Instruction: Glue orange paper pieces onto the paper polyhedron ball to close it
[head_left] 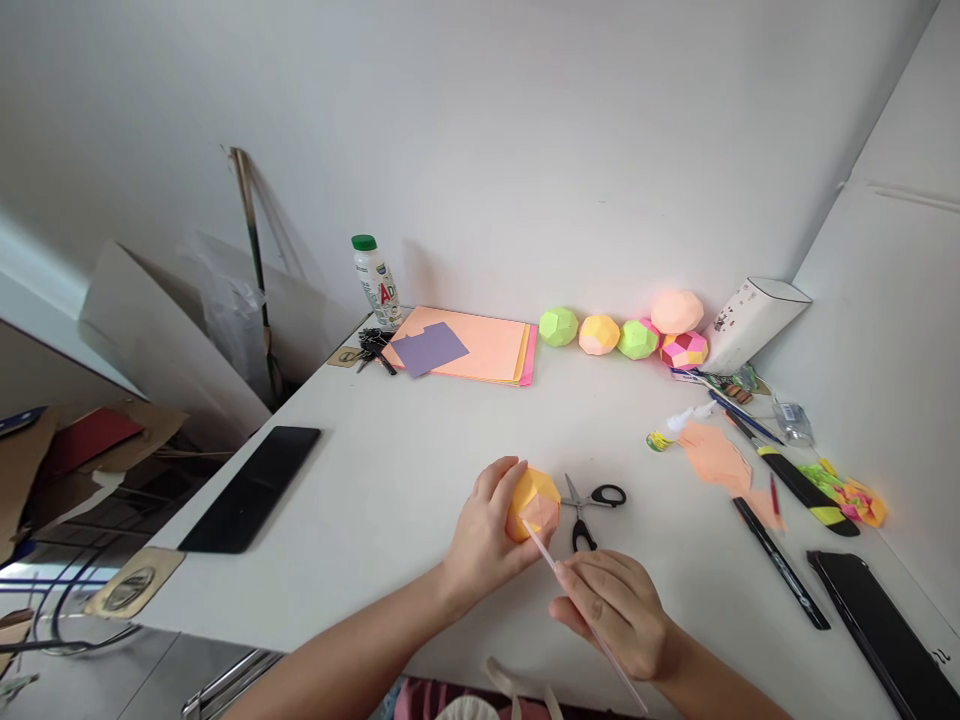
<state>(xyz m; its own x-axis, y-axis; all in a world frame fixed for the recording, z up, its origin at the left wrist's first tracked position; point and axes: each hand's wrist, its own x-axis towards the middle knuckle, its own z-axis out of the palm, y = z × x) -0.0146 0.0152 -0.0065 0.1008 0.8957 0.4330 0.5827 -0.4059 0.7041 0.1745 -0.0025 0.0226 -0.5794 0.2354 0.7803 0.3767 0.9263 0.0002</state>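
Observation:
My left hand (487, 530) cups a faceted paper ball (534, 503), yellow and orange, just above the white table (375, 480). My right hand (615, 605) grips a thin pale stick (547, 552) whose tip touches the ball's lower side. Black-handled scissors (589, 505) lie right beside the ball, shut.
Several finished paper balls (600, 334) line the back wall beside a white carton (754, 320). A stack of coloured paper (480, 345), a bottle (377, 282) and keys (373, 345) sit at the back. Black phones (251, 488) (885, 630), pens (780, 563), a glue bottle (686, 420) and paper scraps (716, 455) lie around.

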